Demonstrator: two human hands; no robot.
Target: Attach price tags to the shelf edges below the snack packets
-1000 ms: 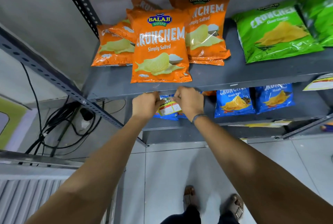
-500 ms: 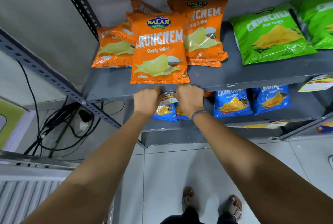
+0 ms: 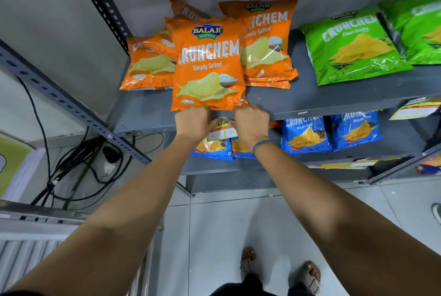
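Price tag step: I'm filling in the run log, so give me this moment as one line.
left hand + right hand: both on price tag | position: shelf edge below orange packet | status: attaching

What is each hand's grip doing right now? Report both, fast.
Left hand: closed on the left end of the price tag at the shelf edge.
Right hand: closed on the tag's right end.

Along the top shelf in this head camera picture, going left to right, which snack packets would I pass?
Orange packet lying flat at the far left → front orange Simply Salted packet → orange packet behind it → green packet → second green packet at the right edge.
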